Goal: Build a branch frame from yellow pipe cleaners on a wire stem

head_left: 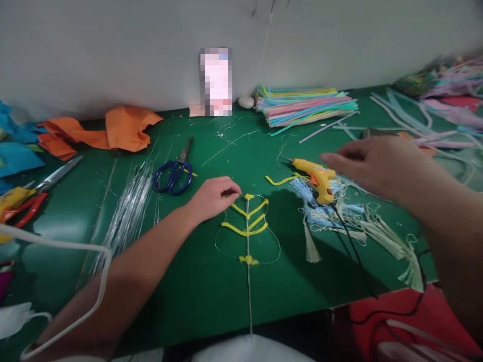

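A leaf-shaped wire frame (247, 241) lies on the green table, with a straight wire stem running to the front edge. Yellow pipe-cleaner pieces (256, 231) form V-shaped veins across it, and yellow bits wrap the stem at top and bottom. My left hand (217, 197) is pinched closed at the frame's upper left, by the tip of a yellow vein. Over the table to the right hovers my right hand (377, 163), slightly blurred, fingers stretched leftward and nothing visible in them. Just left of it, a yellow hot glue gun (315, 176) rests on blue and pale tassels (354, 216).
Blue-handled scissors (175, 176) and a bundle of thin wires (132, 211) lie left. Coloured pipe cleaners (305, 108) are stacked at the wall beside a propped phone (217, 83). Orange paper (128, 128) and red-handled scissors (32, 206) sit farther left. A black cord (352, 249) trails off the edge.
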`<state>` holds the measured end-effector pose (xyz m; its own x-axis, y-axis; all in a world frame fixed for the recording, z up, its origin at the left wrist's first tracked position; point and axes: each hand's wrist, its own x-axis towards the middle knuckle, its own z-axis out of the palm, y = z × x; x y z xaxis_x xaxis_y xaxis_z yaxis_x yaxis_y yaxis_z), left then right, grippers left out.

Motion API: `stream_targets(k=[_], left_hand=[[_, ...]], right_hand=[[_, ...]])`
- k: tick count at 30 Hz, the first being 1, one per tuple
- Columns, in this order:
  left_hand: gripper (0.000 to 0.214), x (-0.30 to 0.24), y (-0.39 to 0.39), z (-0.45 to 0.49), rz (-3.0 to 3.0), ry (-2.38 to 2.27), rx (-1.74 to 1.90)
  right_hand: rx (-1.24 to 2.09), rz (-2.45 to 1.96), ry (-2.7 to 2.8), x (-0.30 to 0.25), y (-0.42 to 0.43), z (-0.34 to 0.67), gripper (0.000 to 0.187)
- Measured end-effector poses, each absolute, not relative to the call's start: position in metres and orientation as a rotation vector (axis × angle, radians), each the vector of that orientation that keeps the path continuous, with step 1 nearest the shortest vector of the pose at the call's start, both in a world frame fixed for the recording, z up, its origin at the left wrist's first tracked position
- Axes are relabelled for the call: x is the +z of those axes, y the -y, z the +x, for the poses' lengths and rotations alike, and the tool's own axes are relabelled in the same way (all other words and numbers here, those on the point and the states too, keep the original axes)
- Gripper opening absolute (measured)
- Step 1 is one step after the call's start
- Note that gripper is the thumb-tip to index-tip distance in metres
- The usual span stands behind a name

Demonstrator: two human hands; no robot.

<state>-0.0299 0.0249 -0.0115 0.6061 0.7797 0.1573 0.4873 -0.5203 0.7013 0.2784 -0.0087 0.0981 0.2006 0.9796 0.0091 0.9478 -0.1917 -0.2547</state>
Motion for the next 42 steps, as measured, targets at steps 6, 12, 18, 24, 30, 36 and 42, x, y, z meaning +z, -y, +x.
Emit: stream_targets(k=[6,12,18,24,30,36,42], left_hand=[[0.009,-0.013,-0.024,-0.031,2.18,-0.957,0.66],[0.006,-0.013,-0.024,-0.031,2.153,-0.976,0.66],[0.006,-0.01,-0.023,-0.03,2.112,-1.001,0.649],[0.006,-0.011,-0.023,-0.029,2.089,-1.007,0.65],[0.005,-0.011,-0.023,-0.029,2.079,-1.015,0.653],[0.006,-0.01,-0.024,-0.029,2.082,-1.018,0.64],[0.006,-0.01,-0.024,-0.028,2.064,-1.025,0.646]], right_hand=[[0.283,-2.635,1.955,0.048,0.033,0.301,0.059],[0.413,-2.485,1.662,0.029,0.047,0.297,0.038],[0.365,-2.351,1.412,0.038,0.06,0.293,0.023],[0.646,-1.887,0.912,0.052,0.068,0.279,0.052],[0.662,-1.736,0.716,0.052,0.066,0.283,0.082],[1.168,-1.772,0.76,0.053,0.072,0.292,0.029],[1.419,-1.623,0.796,0.053,0.067,0.267,0.037]])
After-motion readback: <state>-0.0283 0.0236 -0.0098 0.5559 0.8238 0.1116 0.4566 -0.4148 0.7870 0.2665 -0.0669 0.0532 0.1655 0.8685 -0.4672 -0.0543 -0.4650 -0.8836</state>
